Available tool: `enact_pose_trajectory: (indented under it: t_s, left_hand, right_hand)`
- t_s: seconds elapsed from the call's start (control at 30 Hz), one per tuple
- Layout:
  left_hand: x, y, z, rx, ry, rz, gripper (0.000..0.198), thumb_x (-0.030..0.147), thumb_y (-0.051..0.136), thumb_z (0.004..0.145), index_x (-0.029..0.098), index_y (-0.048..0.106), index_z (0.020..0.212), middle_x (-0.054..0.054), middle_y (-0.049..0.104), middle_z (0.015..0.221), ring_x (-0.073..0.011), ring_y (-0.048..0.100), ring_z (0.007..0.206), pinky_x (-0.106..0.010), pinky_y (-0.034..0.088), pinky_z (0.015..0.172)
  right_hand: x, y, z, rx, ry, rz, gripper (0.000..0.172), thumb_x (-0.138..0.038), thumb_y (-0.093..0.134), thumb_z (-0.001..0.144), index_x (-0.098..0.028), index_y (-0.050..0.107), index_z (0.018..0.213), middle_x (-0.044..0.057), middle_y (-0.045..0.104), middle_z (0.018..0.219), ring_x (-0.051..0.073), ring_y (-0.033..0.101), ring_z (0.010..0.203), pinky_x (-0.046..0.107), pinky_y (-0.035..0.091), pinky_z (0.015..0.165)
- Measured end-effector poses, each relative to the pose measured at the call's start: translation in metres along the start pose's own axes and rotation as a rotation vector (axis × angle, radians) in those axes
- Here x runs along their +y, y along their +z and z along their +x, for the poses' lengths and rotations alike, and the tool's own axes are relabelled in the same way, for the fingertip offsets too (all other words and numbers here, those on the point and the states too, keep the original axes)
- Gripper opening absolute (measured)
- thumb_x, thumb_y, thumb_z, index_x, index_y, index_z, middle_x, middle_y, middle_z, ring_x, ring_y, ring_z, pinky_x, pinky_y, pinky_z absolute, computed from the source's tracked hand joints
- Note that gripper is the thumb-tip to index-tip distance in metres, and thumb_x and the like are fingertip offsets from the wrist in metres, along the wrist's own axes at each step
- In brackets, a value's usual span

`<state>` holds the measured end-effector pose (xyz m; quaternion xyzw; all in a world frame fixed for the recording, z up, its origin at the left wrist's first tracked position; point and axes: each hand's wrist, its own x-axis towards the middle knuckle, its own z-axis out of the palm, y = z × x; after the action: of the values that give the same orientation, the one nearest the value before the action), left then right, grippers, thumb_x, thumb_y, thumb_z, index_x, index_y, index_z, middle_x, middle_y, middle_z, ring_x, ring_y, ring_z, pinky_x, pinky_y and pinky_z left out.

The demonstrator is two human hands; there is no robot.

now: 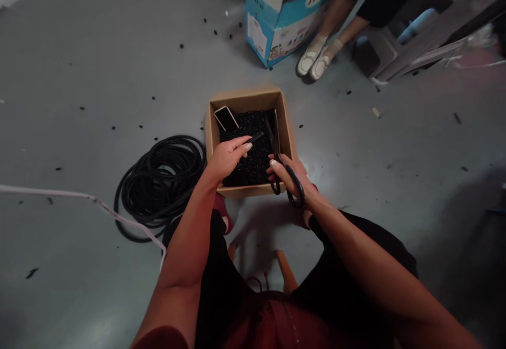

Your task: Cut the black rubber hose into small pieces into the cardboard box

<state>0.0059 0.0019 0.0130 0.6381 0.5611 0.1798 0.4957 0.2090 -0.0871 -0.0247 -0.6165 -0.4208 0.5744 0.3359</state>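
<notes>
My left hand (227,156) is closed on the end of a black rubber tube (256,137), holding it over an open cardboard box (249,98) on the floor. My right hand (290,177) grips the handles of large black scissors (276,146), whose blades point away from me and stand slightly apart beside the tube's tip. The box is filled with several small black cut pieces (253,162). A phone (226,118) leans in the box's far left corner.
A coil of black tube (162,185) lies on the grey floor left of the box. A white cable (90,199) crosses the left side. A blue-and-white carton (276,17) stands behind. Another person's feet in white shoes (314,59) rest nearby. Black bits are scattered about.
</notes>
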Motion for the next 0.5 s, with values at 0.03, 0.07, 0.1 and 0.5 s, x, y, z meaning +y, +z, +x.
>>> enact_pose_trajectory:
  t_s: [0.03, 0.07, 0.1, 0.5]
  left_hand:
    - [-0.001, 0.0, 0.0, 0.001, -0.001, -0.001, 0.042, 0.036, 0.056, 0.096, 0.018, 0.076, 0.127, -0.003, 0.071, 0.085, -0.0149, 0.056, 0.071, -0.028, 0.046, 0.075]
    - [-0.001, -0.001, 0.0, -0.003, -0.002, 0.0, 0.042, 0.036, 0.055, 0.096, 0.017, 0.076, 0.127, -0.003, 0.071, 0.086, -0.0146, 0.055, 0.07, -0.028, 0.046, 0.074]
    - [-0.002, -0.001, -0.001, -0.01, -0.001, 0.001, 0.042, 0.036, 0.055, 0.096, 0.017, 0.075, 0.127, -0.003, 0.072, 0.087, -0.0144, 0.055, 0.07, -0.028, 0.046, 0.074]
    - [-0.006, 0.0, 0.0, -0.095, 0.04, 0.042, 0.047, 0.039, 0.051, 0.097, 0.011, 0.075, 0.126, -0.003, 0.067, 0.079, -0.0143, 0.054, 0.072, -0.026, 0.043, 0.07]
  right_hand:
    - [0.002, 0.0, 0.0, -0.021, -0.007, -0.015, 0.055, -0.066, 0.063, 0.089, -0.025, 0.066, 0.126, 0.007, 0.074, 0.103, 0.024, 0.072, 0.085, 0.041, 0.059, 0.079]
    - [0.004, 0.001, 0.0, -0.042, -0.015, -0.038, 0.057, -0.066, 0.063, 0.089, -0.025, 0.064, 0.128, 0.008, 0.074, 0.108, 0.026, 0.072, 0.091, 0.043, 0.058, 0.084]
    - [0.005, 0.001, 0.0, -0.061, -0.026, -0.067, 0.059, -0.066, 0.063, 0.089, -0.025, 0.063, 0.13, 0.009, 0.074, 0.113, 0.027, 0.072, 0.097, 0.046, 0.057, 0.09]
    - [-0.007, 0.007, -0.01, -0.195, -0.045, -0.196, 0.058, -0.059, 0.058, 0.094, -0.021, 0.059, 0.137, 0.013, 0.072, 0.122, 0.032, 0.068, 0.112, 0.048, 0.053, 0.099]
